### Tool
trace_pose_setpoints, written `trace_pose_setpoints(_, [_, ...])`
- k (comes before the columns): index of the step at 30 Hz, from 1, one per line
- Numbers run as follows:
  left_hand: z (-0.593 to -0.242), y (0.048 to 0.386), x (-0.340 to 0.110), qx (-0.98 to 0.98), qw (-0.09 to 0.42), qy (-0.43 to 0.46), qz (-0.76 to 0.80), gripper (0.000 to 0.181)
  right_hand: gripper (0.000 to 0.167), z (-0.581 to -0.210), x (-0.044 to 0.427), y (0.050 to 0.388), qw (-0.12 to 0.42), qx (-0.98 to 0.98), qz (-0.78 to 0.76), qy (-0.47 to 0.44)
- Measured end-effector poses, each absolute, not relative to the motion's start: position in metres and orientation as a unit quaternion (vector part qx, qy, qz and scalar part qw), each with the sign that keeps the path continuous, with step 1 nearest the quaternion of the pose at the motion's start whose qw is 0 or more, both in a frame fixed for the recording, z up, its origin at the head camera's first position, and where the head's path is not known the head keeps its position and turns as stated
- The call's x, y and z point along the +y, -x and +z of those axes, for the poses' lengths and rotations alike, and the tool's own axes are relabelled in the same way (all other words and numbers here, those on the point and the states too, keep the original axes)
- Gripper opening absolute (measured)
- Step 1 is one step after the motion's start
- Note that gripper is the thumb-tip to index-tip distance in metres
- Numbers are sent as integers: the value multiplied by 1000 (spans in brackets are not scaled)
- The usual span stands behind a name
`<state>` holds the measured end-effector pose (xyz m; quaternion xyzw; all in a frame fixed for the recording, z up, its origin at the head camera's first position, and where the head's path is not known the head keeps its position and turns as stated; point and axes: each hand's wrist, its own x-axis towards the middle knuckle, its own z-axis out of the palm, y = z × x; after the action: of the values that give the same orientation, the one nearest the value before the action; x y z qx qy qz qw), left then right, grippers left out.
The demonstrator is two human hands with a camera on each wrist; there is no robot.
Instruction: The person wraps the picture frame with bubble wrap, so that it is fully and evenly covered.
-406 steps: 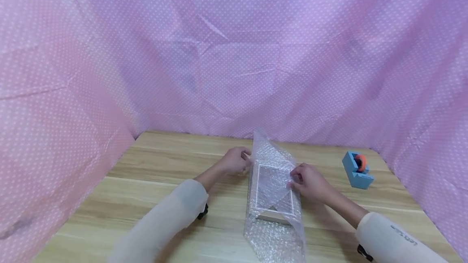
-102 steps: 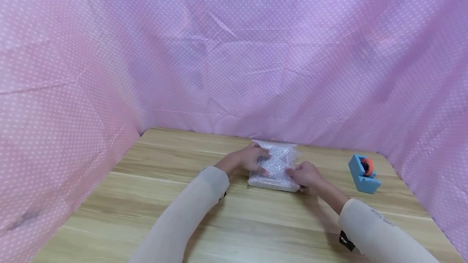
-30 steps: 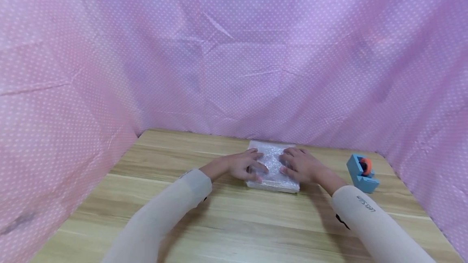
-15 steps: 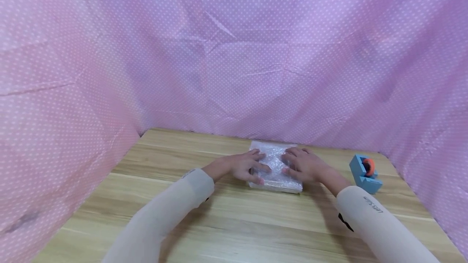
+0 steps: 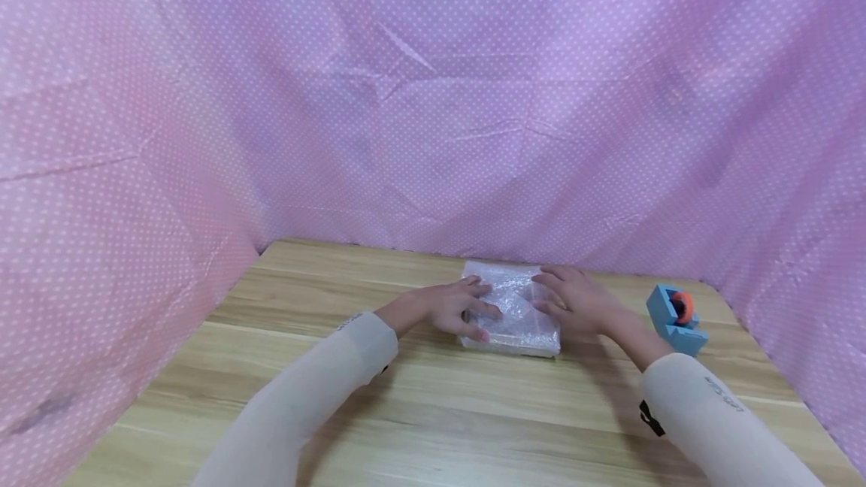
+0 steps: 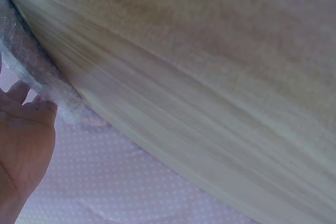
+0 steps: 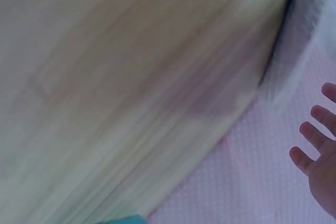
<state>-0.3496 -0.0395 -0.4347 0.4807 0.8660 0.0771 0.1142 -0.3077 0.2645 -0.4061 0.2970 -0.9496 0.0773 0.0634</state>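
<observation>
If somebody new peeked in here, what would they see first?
Probably the pink dotted cloth hanging behind the wooden table and along both sides. Next, the shiny bubble-wrapped packet near the table's far edge, with the left hand on it. Then the bright orange ring in the blue tape dispenser, further right.

Two hands point(image 5: 456, 308) point(image 5: 583, 302), two sleeves point(image 5: 307, 393) point(image 5: 720, 412), one bubble-wrapped package point(image 5: 512, 297), one tape dispenser point(image 5: 685, 340), one table point(image 5: 433, 427)

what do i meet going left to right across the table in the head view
Bare left hand → flat rectangular package in clear bubble wrap → bare right hand → light-blue tape dispenser with orange roll.
</observation>
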Motion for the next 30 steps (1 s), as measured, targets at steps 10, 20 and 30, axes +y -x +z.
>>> trace_pose_setpoints(10, [-437,351,-39,864,110,-485,79,64,46,-381,330,283,173,-933,97,-300])
trace_pose_setpoints(20, [-436,351,-39,863,117,-485,77,64,34,-380,426,267,178,-956,140,-185])
trace_pose_setpoints(30, [-434,353,-41,859,118,-491,82,66,34,-393,482,248,71,-978,183,-68])
